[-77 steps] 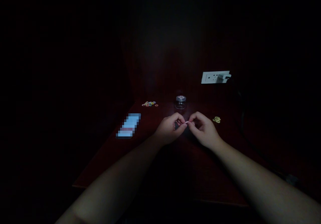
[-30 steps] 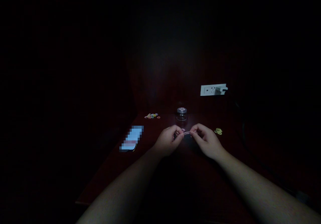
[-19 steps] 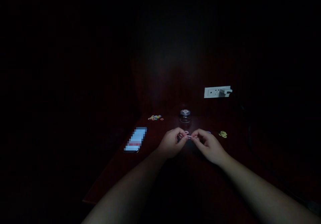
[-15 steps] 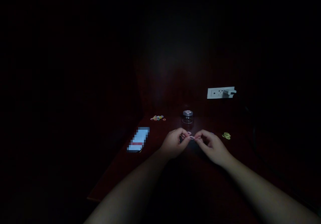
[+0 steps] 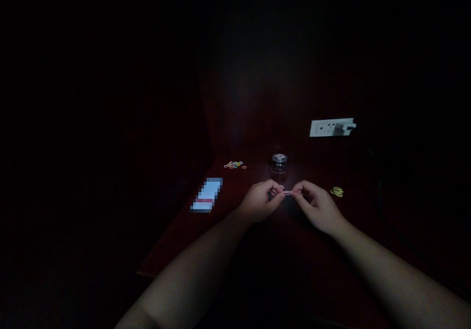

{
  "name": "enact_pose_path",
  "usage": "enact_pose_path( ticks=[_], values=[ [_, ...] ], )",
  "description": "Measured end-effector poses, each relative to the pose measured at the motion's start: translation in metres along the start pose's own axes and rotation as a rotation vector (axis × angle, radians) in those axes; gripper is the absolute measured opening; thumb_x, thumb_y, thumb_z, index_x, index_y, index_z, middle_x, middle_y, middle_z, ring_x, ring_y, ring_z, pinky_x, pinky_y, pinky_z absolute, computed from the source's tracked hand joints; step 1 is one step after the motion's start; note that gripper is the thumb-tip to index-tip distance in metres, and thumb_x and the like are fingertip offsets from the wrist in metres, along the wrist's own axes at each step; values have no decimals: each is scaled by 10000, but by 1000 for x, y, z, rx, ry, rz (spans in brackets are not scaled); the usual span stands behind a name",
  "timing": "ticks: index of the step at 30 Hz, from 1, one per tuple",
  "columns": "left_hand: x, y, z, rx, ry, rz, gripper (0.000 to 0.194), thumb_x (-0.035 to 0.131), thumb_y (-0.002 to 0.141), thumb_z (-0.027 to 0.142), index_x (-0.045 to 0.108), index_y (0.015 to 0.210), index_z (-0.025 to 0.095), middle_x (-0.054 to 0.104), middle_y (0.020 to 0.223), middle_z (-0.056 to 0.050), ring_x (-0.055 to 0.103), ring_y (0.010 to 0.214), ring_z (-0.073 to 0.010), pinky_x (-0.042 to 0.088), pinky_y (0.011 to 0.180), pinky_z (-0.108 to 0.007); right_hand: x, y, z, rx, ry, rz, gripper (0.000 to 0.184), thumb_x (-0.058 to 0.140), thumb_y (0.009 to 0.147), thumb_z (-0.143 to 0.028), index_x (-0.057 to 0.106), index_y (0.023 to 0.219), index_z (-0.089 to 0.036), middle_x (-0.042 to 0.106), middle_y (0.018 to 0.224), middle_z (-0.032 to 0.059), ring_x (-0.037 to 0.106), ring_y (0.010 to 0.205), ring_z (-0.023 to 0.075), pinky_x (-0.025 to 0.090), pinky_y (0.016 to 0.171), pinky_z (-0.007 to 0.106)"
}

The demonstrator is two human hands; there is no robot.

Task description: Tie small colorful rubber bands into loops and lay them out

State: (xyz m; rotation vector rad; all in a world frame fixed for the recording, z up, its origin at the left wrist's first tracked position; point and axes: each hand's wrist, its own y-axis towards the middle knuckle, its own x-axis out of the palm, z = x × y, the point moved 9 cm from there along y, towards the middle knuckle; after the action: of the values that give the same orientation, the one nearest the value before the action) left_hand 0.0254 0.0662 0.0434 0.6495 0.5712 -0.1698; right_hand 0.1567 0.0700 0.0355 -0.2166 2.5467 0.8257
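A small pink hair tie (image 5: 288,193) is stretched between my two hands. My left hand (image 5: 262,200) pinches its left end between thumb and finger. Its right end is pinched by my right hand (image 5: 315,204). Just behind the left fingertips, another pinkish hair tie (image 5: 281,187) lies on the table, partly hidden. Beyond the hands stands a clear round jar (image 5: 279,164) with its lid on. To the right of my right hand lies a small heap of yellow hair ties (image 5: 337,192).
Several mixed-colour hair ties (image 5: 234,165) lie at the back left of the dark red table (image 5: 176,243). A phone with a lit, blurred screen (image 5: 207,195) rests at the left. On the back wall is a white socket panel (image 5: 331,127) with a plug in it.
The hands stay close together on the pink hair tie, which is pulled out long, goes slack into a loop, then is drawn out again. The view has shifted, moving everything rightward.
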Motion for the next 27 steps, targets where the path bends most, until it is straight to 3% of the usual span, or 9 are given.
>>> enact_pose_path(
  ticks=[14,21,27],
  values=[
    [3,1,0,-14,11,-8,150,581,817,268,633,868,136,660,820,-44,562,683,-106,465,655,-227,2,0,5,7,42,-9,147,526,859,-320,544,790,-191,529,657,2,489,581,141,375,501,248],
    [4,2,-2,-17,16,-12,157,580,821,288,633,852,144,652,789,-34,563,683,-112,465,661,-233,11,0,-4,-96,-3,-98,131,483,883,-272,564,833,-183,579,733,22,528,684,156,422,634,276],
    [6,1,-3,-28,7,-37,145,578,812,267,628,847,136,628,756,-27,538,649,-99,450,627,-220,7,0,-1,-68,-87,-76,151,481,884,-286,565,810,-184,561,716,18,514,664,157,390,579,263]
  ],
)
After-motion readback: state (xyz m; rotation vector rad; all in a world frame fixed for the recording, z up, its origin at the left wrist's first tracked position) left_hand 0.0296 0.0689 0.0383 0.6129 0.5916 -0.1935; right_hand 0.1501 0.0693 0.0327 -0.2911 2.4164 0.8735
